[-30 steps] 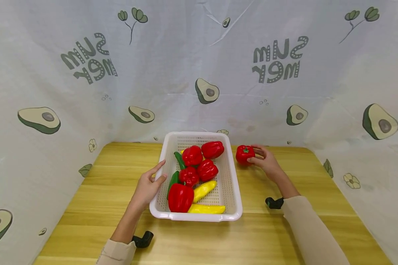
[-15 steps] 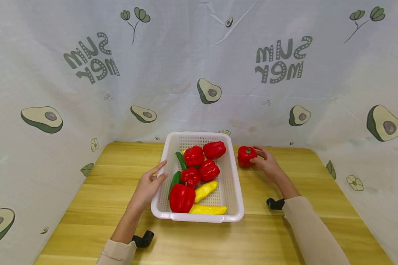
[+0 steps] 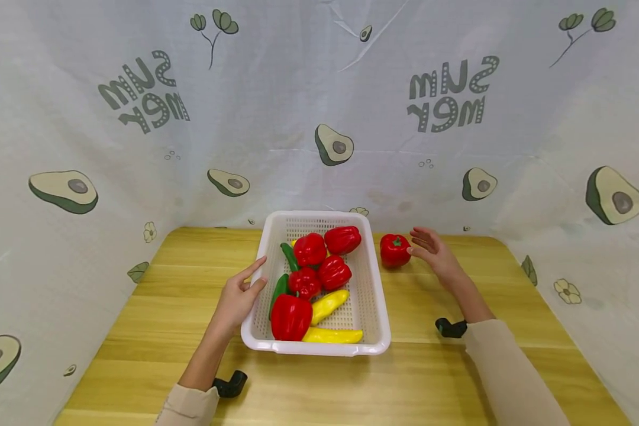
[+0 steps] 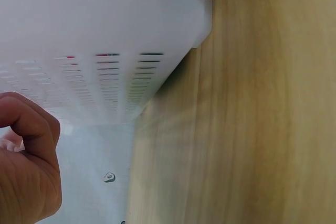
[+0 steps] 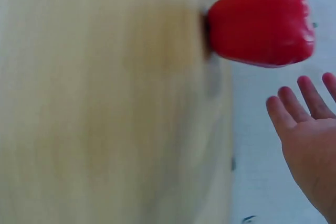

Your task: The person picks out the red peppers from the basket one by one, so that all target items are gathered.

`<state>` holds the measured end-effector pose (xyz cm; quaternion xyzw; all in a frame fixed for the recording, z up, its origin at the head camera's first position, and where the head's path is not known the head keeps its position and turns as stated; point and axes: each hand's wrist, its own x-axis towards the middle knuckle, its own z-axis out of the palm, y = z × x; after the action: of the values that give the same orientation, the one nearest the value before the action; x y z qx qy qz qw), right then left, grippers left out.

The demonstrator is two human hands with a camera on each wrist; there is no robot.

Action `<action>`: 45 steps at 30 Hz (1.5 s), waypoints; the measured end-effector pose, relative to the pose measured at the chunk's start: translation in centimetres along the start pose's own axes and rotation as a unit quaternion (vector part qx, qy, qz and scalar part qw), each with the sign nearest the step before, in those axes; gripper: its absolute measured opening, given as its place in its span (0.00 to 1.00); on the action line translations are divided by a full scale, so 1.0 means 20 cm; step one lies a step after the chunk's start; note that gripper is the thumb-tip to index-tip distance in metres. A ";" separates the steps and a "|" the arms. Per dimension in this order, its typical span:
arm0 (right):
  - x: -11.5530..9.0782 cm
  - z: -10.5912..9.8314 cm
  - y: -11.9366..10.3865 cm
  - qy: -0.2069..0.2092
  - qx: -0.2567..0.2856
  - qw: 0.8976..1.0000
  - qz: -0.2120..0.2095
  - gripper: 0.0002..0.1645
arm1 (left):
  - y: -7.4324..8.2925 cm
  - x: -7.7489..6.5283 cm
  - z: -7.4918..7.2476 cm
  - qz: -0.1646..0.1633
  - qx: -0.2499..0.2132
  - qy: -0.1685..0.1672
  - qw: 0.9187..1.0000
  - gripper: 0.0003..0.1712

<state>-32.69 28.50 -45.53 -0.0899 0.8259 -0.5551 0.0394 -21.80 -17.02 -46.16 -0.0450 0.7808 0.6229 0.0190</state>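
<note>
On the left side of a white plastic basket [image 3: 319, 348], my left hand [image 3: 236, 303] grips the rim with its thumb over the edge. Its fingers show bent beside the slotted wall in the left wrist view. Several red bell peppers [image 3: 290, 317], yellow long peppers [image 3: 332, 336] and green long peppers [image 3: 280, 290] lie inside. Right of the basket, one red bell pepper [image 3: 394, 252] stands on the table with its green stem up. My right hand [image 3: 438, 257] is just to its right, fingers spread and holding nothing; the right wrist view shows a gap between the fingertips and this pepper [image 5: 262, 24].
The basket and the lone pepper stand toward the back of a wooden table [image 3: 191, 367]. A white cloth [image 3: 277, 106] printed with avocados hangs behind and at both sides. Black wrist mounts [image 3: 230, 384] sit at both sleeves.
My right hand has let go of the lone bell pepper and drawn back to the right, its fingers straightening. The left hand and basket stay in place.
</note>
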 end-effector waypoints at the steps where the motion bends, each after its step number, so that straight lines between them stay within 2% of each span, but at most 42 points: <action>1: -0.01 0.00 -0.02 0.007 -0.006 1.000 -0.003 0.43 | 0.00 0.00 0.00 0.000 0.000 -0.001 1.000 0.29; 7: -0.06 0.01 -0.14 0.029 -0.010 0.999 -0.040 0.41 | -0.01 0.01 0.00 -0.002 -0.001 0.000 1.000 0.29; 14: -0.11 0.08 -0.25 0.035 -0.010 0.996 -0.076 0.39 | 0.00 0.00 0.01 -0.001 -0.005 0.001 1.000 0.29; 22: -0.15 0.21 -0.33 -0.009 0.037 0.996 -0.085 0.38 | 0.01 -0.02 0.01 0.003 -0.005 -0.006 1.000 0.29; 35: -0.23 0.50 -0.48 -0.077 0.042 0.988 -0.128 0.36 | 0.00 -0.02 0.00 0.003 -0.001 0.002 1.000 0.27; 40: -0.26 0.61 -0.52 -0.099 0.041 0.987 -0.121 0.35 | 0.01 -0.03 0.00 0.009 -0.002 0.000 1.000 0.28; 45: -0.29 0.71 -0.54 -0.114 0.022 0.989 -0.093 0.37 | 0.01 -0.02 0.01 0.007 -0.003 0.001 1.000 0.28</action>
<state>-23.51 12.78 -41.14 -0.2282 0.7918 -0.5605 0.0830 -21.33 -16.81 -46.05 -0.0400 0.7791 0.6255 0.0133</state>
